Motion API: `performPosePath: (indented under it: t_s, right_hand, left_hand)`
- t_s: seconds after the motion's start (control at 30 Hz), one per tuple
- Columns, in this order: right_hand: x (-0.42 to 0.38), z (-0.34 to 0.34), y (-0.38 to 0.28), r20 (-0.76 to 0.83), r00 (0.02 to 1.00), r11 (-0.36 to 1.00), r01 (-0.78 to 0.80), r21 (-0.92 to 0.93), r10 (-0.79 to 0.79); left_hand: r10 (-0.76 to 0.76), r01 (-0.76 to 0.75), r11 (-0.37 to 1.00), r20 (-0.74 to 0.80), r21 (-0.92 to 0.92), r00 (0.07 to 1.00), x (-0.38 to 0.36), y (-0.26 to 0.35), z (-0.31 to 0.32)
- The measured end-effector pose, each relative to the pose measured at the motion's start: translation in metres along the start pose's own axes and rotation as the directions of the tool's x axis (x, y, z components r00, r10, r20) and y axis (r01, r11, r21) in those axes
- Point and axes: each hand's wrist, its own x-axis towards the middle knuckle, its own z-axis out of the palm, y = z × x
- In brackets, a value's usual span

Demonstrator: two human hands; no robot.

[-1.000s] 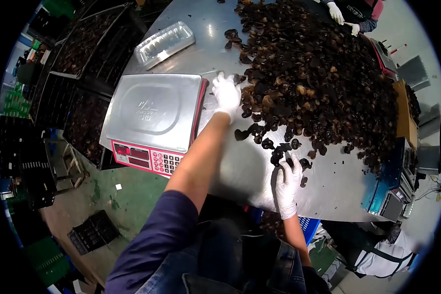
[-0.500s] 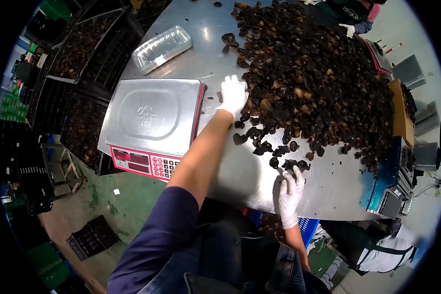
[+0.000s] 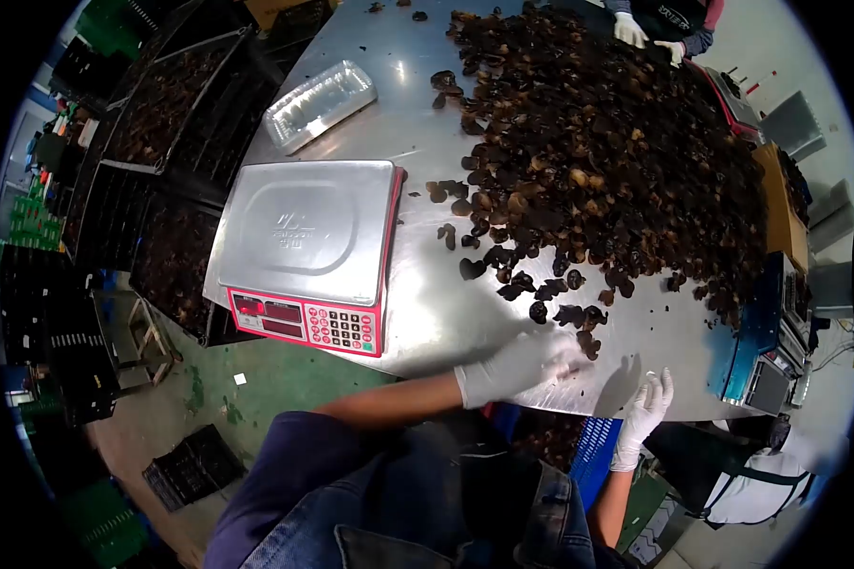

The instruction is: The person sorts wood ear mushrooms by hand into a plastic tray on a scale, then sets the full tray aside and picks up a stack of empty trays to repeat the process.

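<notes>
A large heap of dark, curled pieces that look like wood ear mushrooms (image 3: 607,161) covers much of the metal table (image 3: 427,322). My left hand (image 3: 522,368), in a white glove, reaches across the table's near edge. Motion smears its fingers, so whether they hold anything is hidden. Just above its fingertips lies a loose mushroom piece (image 3: 588,343). My right hand (image 3: 645,414), also gloved, is at the near table edge to the right, fingers raised and apart, with nothing seen in it. Several stray pieces lie between the heap and my hands.
A red-edged digital scale (image 3: 304,232) with a bare metal plate stands on the left. Behind it lies a clear plastic tray (image 3: 321,106). Black crates (image 3: 176,142) of dark pieces stand further left. Across the table, a co-worker's gloved hands (image 3: 628,30) are at the heap. A blue basket (image 3: 593,457) sits below the near edge.
My left hand has left the heap's left side and come down to the near edge. My right hand has shifted right, away from the loose pieces. A co-worker's second hand now shows.
</notes>
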Motion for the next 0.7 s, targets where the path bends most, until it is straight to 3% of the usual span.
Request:
performPosePath:
  t_s: [0.07, 0.1, 0.13, 0.17, 0.2, 0.27, 0.33, 0.37, 0.43, 0.47, 0.53, 0.63, 0.67, 0.7]
  right_hand:
    - [0.003, 0.004, -0.008, -0.005, 1.0, 0.998, -0.024, 0.058, 0.025]
    - [0.004, 0.007, -0.023, 0.023, 1.0, 0.999, 0.011, -0.042, -0.01]
    - [0.005, 0.008, -0.032, 0.054, 0.997, 0.988, 0.053, -0.142, -0.046]
    - [0.003, 0.022, -0.019, 0.055, 0.995, 0.968, 0.093, -0.232, -0.082]
    - [0.0, 0.035, -0.018, 0.06, 0.993, 0.977, 0.11, -0.181, -0.101]
    - [-0.008, 0.055, -0.029, 0.131, 0.97, 0.946, 0.229, -0.229, -0.203]
    - [-0.012, 0.065, -0.047, 0.187, 0.947, 0.925, 0.3, -0.234, -0.26]
    - [-0.013, 0.068, -0.052, 0.203, 0.934, 0.909, 0.34, -0.241, -0.295]
    - [-0.016, 0.071, -0.052, 0.192, 0.945, 0.936, 0.301, -0.181, -0.266]
    - [-0.016, 0.07, -0.055, 0.198, 0.951, 0.951, 0.268, -0.156, -0.236]
    - [-0.016, 0.073, -0.046, 0.149, 0.958, 0.955, 0.264, -0.138, -0.243]
    - [-0.011, 0.077, -0.054, 0.086, 0.979, 0.95, 0.202, -0.24, -0.187]
    - [-0.01, 0.087, -0.058, 0.07, 0.987, 0.927, 0.163, -0.337, -0.148]
    - [-0.009, 0.096, -0.062, 0.11, 0.984, 0.922, 0.172, -0.346, -0.142]
  left_hand:
    - [0.195, -0.144, 0.952, -0.175, 0.269, 0.965, 0.004, -0.031, 0.015]
    - [0.242, -0.337, 0.934, -0.483, -0.121, 0.842, 0.011, -0.054, 0.012]
    - [0.121, -0.582, 0.707, -0.742, -0.402, 0.659, 0.024, -0.076, 0.002]
    - [0.109, -0.257, 0.966, -0.833, -0.041, 0.542, 0.036, -0.097, -0.024]
    - [0.174, 0.193, 0.942, -0.891, 0.275, 0.418, 0.044, -0.115, -0.057]
    - [0.06, 0.403, 0.896, -0.95, 0.187, 0.308, 0.056, -0.137, -0.101]
    - [0.014, 0.555, 0.806, -0.945, 0.204, 0.327, 0.062, -0.16, -0.128]
    - [0.01, 0.554, 0.807, -0.942, 0.206, 0.335, 0.062, -0.165, -0.141]
    - [-0.14, 0.606, 0.758, -0.849, 0.239, 0.51, 0.064, -0.171, -0.154]
    - [-0.157, 0.611, 0.747, -0.823, 0.262, 0.546, 0.068, -0.172, -0.151]
    - [-0.035, 0.449, 0.866, -0.868, 0.222, 0.496, 0.075, -0.163, -0.122]
    - [0.002, 0.245, 0.961, -0.893, 0.125, 0.45, 0.09, -0.137, -0.068]
    - [-0.061, 0.29, 0.954, -0.895, 0.078, 0.443, 0.1, -0.128, -0.055]
    - [-0.135, 0.233, 0.972, -0.901, -0.039, 0.413, 0.11, -0.116, -0.042]
